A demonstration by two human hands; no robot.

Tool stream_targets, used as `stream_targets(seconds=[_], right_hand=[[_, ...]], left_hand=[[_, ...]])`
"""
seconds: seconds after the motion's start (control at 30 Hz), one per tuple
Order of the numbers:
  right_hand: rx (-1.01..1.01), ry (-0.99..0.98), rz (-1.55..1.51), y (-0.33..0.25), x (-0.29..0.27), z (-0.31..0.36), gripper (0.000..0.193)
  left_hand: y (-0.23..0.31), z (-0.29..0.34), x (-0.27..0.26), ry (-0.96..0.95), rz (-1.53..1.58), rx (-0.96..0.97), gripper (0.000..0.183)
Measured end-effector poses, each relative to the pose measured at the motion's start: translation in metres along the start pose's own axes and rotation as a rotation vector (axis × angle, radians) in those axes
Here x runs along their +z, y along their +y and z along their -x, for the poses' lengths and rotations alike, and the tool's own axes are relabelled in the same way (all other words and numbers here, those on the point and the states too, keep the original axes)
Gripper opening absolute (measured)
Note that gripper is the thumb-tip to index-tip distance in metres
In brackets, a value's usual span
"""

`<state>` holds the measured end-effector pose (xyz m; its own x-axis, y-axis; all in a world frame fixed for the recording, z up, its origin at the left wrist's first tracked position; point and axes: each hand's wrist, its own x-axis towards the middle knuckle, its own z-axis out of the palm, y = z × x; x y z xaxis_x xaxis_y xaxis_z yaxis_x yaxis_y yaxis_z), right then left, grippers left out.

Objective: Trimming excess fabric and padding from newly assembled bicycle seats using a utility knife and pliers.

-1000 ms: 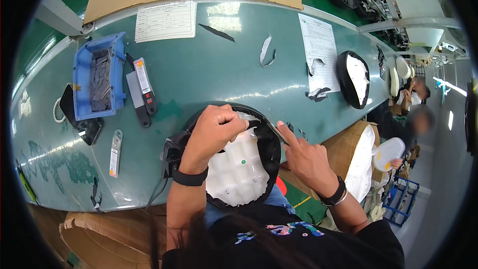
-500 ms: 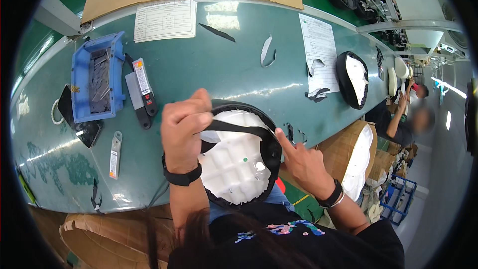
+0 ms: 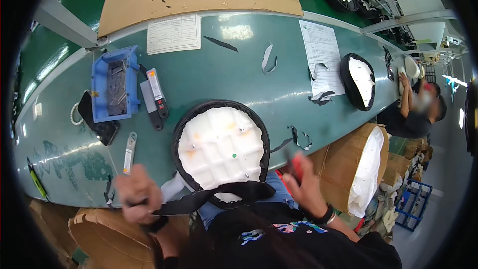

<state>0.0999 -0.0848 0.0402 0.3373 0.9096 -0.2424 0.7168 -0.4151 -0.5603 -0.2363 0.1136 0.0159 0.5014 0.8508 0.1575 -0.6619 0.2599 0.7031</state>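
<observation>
A rounded seat pad (image 3: 224,142) with a white moulded back and a black cover edge lies at the table's front edge, partly over my lap. My left hand (image 3: 138,194), blurred, is closed on the end of a long black strip of cover material (image 3: 199,201), which stretches across the pad's near edge. At the pad's right my right hand (image 3: 306,187) is closed around a small red-handled tool (image 3: 298,167), smeared by motion, so its kind cannot be made out. A white piece of material (image 3: 173,186) sticks out near my left hand.
A blue bin (image 3: 94,89) of thin grey pieces, box cutters (image 3: 154,99) and a phone (image 3: 99,119) are at left. Another pad (image 3: 358,82), paper sheets (image 3: 318,45) and black scraps (image 3: 301,139) lie right. Cardboard boxes (image 3: 343,169) stand below; a person (image 3: 418,114) sits far right.
My left hand has pulled the black strip down and left, off the pad's upper edge. My right hand has moved down from the rim and now holds the red-handled tool. The pad has turned.
</observation>
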Motion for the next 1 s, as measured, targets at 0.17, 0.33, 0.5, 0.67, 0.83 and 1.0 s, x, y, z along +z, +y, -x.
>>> stream_targets(seconds=[0.17, 0.33, 0.5, 0.67, 0.83, 1.0], right_hand=[[0.203, -0.112, -0.524, 0.017, 0.035, -0.088, 0.077], [-0.004, -0.369, -0.569, -0.038, 0.002, -0.133, 0.055], [0.156, 0.044, -0.598, 0.051, -0.103, -0.289, 0.029], [-0.012, 0.297, -1.080, 0.128, -0.160, -0.467, 0.020], [0.149, 0.390, -1.404, 0.141, -0.168, -0.602, 0.025], [0.288, 0.644, -1.390, 0.139, -0.148, -0.682, 0.042]], left_hand=[[-0.047, 0.052, 0.028, 0.645, -0.842, -0.670, 0.057], [-0.108, 0.072, 0.044, 1.235, -0.182, -0.435, 0.040], [-0.110, 0.210, -0.032, 1.865, 0.241, -0.232, 0.040], [-0.140, 0.240, -0.031, 1.707, 0.128, -0.526, 0.041], [-0.153, 0.243, -0.024, 1.564, -0.013, -0.769, 0.041], [-0.143, 0.222, 0.012, 1.411, -0.172, -1.009, 0.042]])
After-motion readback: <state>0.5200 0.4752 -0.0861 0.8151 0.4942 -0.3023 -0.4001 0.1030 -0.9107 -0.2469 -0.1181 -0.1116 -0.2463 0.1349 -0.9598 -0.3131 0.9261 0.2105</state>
